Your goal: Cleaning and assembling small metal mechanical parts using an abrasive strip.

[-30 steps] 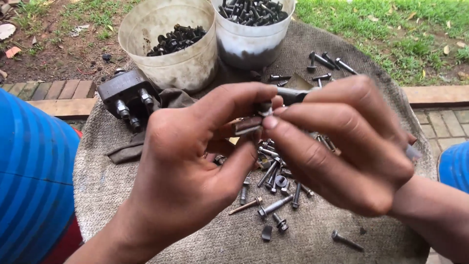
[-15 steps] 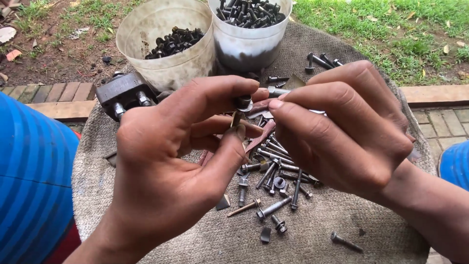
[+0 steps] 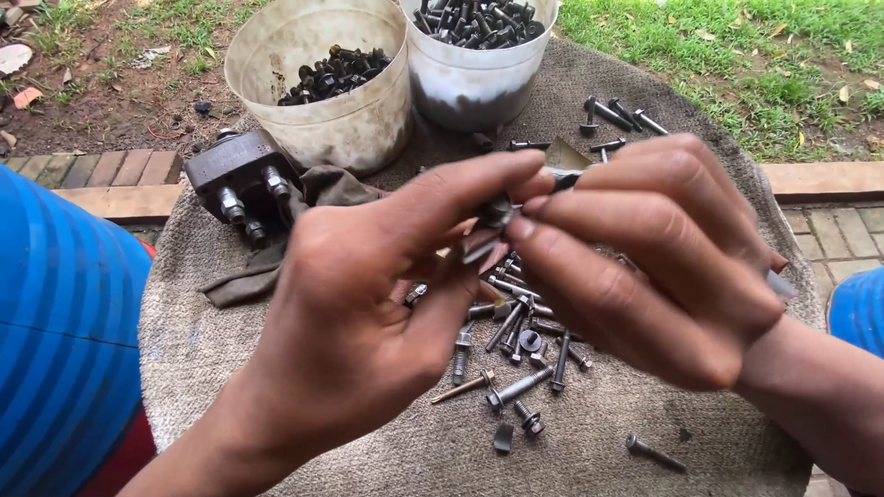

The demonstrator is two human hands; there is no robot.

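Dull dark steel bolts (image 3: 516, 322) lie on coarse grey-brown woven sackcloth (image 3: 276, 442). Two translucent, grimy round plastic tubs (image 3: 350, 129) look matt; the black metal block (image 3: 239, 170) looks oily.

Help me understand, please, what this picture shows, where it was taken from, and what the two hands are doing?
There is no machine here: a camera worn on a person's head looks down at their own bare hands. The left hand and right hand meet over a small dark bolt, pinched between their fingertips. Below lies a cloth-covered surface with loose bolts scattered on it. At the far edge stand two plastic tubs holding more dark fasteners, and beside them a dark metal block with studs. Grass lies beyond.
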